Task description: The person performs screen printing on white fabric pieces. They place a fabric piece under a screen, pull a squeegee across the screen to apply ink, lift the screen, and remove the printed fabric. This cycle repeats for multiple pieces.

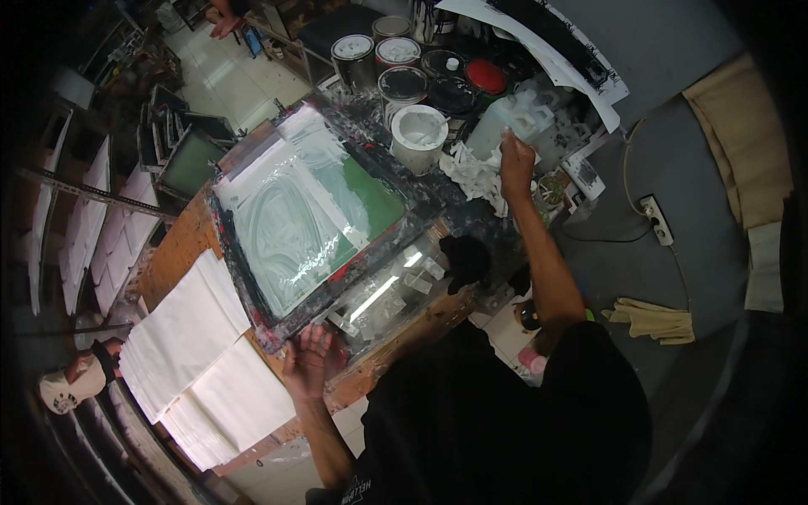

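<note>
A screen-printing frame (385,231) lies tilted on the work table, its green mesh largely smeared with white ink (282,215). By the frame's near corner is my left hand (305,370), its fingers stretched out and apart, with nothing visible in them. My right hand (517,168) is raised at the right, closed with the thumb up, in front of a translucent plastic jug (497,126) and crumpled white rags (471,175). Whatever its fingers hold, if anything, is hidden. A white ink tub (417,139) with a stirring tool in it stands beyond the frame.
Stacked white sheets (189,328) cover the table's left side. Several ink cans (353,59) crowd the far end, one with a red lid (486,76). A black cloth (465,259) lies near the right edge. Drying racks (105,202) stand left; a power strip (656,220) hangs right.
</note>
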The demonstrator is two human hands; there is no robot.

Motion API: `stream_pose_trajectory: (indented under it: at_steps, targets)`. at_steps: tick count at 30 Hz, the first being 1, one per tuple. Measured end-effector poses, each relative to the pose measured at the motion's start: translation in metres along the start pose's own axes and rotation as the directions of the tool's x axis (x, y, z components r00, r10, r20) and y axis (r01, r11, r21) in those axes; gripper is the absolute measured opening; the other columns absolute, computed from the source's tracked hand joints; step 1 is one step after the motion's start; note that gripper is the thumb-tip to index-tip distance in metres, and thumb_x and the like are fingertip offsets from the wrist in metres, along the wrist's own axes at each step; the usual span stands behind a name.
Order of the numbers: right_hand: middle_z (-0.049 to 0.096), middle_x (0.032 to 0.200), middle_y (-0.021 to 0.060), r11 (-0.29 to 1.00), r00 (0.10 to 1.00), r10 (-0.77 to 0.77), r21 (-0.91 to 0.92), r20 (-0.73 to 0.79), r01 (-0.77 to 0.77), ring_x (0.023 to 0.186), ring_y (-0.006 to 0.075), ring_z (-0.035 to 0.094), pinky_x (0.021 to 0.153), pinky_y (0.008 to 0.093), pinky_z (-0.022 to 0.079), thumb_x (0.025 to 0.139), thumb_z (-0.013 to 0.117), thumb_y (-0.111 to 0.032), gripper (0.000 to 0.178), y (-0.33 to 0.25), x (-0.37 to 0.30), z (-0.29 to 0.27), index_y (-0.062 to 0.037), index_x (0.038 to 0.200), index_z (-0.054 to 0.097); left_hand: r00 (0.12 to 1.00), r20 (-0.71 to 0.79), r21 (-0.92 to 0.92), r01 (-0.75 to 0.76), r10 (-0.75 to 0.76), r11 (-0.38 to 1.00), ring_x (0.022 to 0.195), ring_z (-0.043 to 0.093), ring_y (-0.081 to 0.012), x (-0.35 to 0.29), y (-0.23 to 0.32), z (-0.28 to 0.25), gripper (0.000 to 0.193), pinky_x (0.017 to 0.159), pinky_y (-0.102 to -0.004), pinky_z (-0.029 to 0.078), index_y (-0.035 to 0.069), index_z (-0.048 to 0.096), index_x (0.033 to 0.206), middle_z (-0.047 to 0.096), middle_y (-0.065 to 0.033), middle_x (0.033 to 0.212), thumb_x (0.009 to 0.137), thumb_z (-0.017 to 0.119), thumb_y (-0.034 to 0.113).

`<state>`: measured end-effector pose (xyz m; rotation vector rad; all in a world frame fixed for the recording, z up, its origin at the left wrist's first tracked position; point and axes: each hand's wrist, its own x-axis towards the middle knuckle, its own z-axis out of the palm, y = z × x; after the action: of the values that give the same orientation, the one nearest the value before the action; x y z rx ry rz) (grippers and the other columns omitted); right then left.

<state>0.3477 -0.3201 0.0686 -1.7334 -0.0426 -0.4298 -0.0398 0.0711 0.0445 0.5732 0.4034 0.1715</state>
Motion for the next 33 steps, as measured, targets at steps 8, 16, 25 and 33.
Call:
stream_pose_trajectory:
  at_steps: [8, 16, 25, 33]
  targets:
    - [0.055, 0.075, -0.0034, 0.907, 0.931, 0.364, 0.236, -0.026, -0.348, 0.065, 0.0056, 0.045, 0.058, 0.0255, 0.036, 0.101, 0.065, -0.042, 0.035, -0.006, -0.012, 0.013, -0.0100, 0.087, 0.066, 0.995, 0.080, -0.009, -0.058, 0.058, 0.998, 0.129, 0.056, -0.0347, 0.003, 0.014, 0.016, 0.038, 0.114, -0.0547, 0.039, 0.005, 0.065, 0.123, 0.063, -0.0203, 0.133, 0.105, 0.052, 0.035]
    - [0.063, 0.123, 0.0202, 0.883, 0.865, 0.468, -0.108, 0.179, -0.456, 0.101, 0.0280, 0.059, 0.092, 0.0439, 0.047, 0.099, 0.054, -0.031, 0.045, 0.066, -0.081, 0.058, 0.0040, 0.126, 0.062, 0.989, 0.056, 0.023, -0.139, 0.137, 0.990, 0.123, 0.061, -0.0341, 0.012, 0.055, 0.061, 0.045, 0.114, -0.0555, 0.040, 0.002, 0.066, 0.121, 0.068, -0.0215, 0.125, 0.107, 0.047, 0.040]
    - [0.061, 0.113, 0.0226, 0.714, 0.779, 0.151, -0.612, 0.609, 0.340, 0.107, 0.0431, 0.059, 0.090, 0.0506, 0.051, 0.084, 0.063, -0.003, 0.031, 0.074, -0.121, 0.066, 0.0050, 0.114, 0.063, 0.989, 0.070, 0.044, -0.137, 0.133, 0.990, 0.123, 0.061, -0.0328, 0.012, 0.066, 0.068, 0.047, 0.114, -0.0549, 0.040, 0.001, 0.065, 0.123, 0.069, -0.0202, 0.125, 0.107, 0.047, 0.042]
    - [0.065, 0.110, 0.0213, 0.674, 0.794, -0.332, -0.461, 0.509, 0.578, 0.104, 0.0373, 0.065, 0.083, 0.0471, 0.054, 0.083, 0.061, -0.006, 0.027, 0.043, -0.157, 0.126, -0.0001, 0.108, 0.068, 0.993, 0.040, 0.093, -0.115, 0.112, 0.989, 0.123, 0.060, -0.0293, 0.011, 0.067, 0.070, 0.050, 0.115, -0.0531, 0.037, 0.000, 0.066, 0.118, 0.069, -0.0164, 0.123, 0.107, 0.046, 0.045]
